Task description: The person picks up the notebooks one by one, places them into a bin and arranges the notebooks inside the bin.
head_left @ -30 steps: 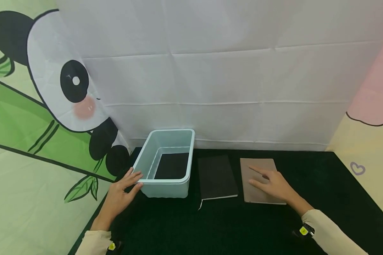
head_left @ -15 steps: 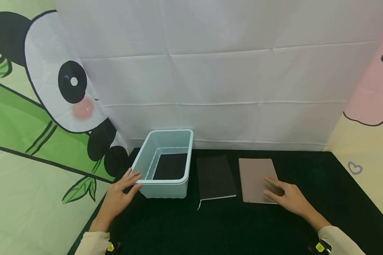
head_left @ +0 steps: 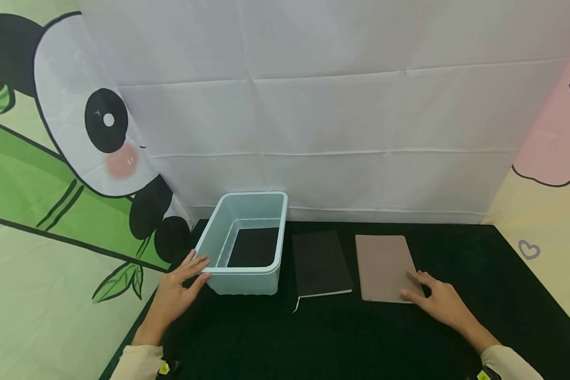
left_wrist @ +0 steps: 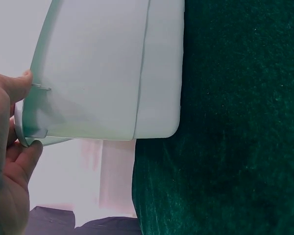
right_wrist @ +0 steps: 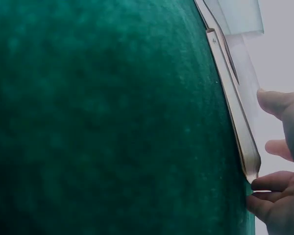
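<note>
A pale blue plastic bin (head_left: pixel 247 283) stands at the back left, with a flat black rectangle (head_left: pixel 254 247) on its floor. My left hand (head_left: pixel 174 295) holds the bin's near left corner, thumb on the front wall and fingers over the rim. To the bin's right lies a black notebook (head_left: pixel 320 264) with a pale ribbon hanging from its near edge. Beside that is a tan notebook (head_left: pixel 382 266), lying flat. My right hand (head_left: pixel 442 301) is at its right edge, fingers loosely spread; in the right wrist view, lower fingertips (right_wrist: pixel 264 182) reach the notebook's corner while the thumb stays apart.
A dark green cloth (head_left: pixel 285 338) covers the table. White fabric (head_left: pixel 332 116) hangs behind the bin and notebooks, with printed panda fabric (head_left: pixel 95 132) on the left and a pink and yellow panel (head_left: pixel 556 137) on the right.
My right hand has drawn back from over the middle of the tan notebook, rightward and nearer, to its right edge. My left hand stays on the bin's corner.
</note>
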Demonstrator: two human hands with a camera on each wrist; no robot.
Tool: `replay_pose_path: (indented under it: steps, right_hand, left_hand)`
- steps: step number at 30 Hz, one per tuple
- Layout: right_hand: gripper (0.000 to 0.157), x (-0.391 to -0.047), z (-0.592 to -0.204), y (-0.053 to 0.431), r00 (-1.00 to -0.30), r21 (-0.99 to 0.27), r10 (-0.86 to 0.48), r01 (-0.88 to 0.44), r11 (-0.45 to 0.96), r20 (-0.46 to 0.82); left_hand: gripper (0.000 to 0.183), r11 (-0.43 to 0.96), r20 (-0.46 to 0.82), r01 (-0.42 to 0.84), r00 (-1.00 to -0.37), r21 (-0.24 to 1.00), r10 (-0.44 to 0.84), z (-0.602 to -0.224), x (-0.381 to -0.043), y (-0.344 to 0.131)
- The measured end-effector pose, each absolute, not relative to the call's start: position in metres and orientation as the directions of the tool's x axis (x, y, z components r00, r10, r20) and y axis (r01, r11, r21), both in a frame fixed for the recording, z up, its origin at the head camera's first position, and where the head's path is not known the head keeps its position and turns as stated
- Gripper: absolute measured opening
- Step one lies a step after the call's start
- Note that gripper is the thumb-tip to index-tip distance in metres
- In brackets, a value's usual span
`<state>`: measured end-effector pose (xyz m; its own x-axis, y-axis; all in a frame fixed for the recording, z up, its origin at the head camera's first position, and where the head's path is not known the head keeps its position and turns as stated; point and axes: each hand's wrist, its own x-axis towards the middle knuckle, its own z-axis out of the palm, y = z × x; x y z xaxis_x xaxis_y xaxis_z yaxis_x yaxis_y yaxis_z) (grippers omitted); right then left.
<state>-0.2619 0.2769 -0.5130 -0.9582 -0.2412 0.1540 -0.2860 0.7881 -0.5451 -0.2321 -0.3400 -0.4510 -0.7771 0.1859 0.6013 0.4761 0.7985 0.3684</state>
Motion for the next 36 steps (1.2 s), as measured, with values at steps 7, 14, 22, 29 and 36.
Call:
replay_pose_path:
  steps: [7, 14, 22, 29, 36]
  right_hand:
    - [0.068, -0.261, -0.517, 0.275, -0.961, -0.537, -0.24, -0.274, 0.798, 0.134]
    - [0.07, -0.261, -0.518, 0.27, -0.972, -0.541, -0.206, -0.234, 0.808, 0.113]
    - [0.068, -0.263, -0.52, 0.266, -0.972, -0.519, -0.189, -0.236, 0.821, 0.142]
    - [0.073, -0.262, -0.519, 0.261, -0.978, -0.529, -0.162, -0.207, 0.823, 0.131]
    - [0.074, -0.261, -0.513, 0.252, -0.992, -0.567, -0.104, -0.129, 0.813, 0.077]
  left_hand:
    - [0.038, 0.807, 0.594, 0.462, -0.784, 0.367, 0.179, -0.451, -0.232, -0.341]
    - [0.04, 0.798, 0.606, 0.476, -0.775, 0.369, 0.182, -0.451, -0.23, -0.34]
    - [0.038, 0.807, 0.597, 0.458, -0.784, 0.372, 0.171, -0.451, -0.23, -0.339]
    - [0.038, 0.797, 0.594, 0.462, -0.787, 0.389, 0.166, -0.451, -0.23, -0.338]
    - [0.039, 0.799, 0.598, 0.461, -0.784, 0.386, 0.164, -0.452, -0.23, -0.338]
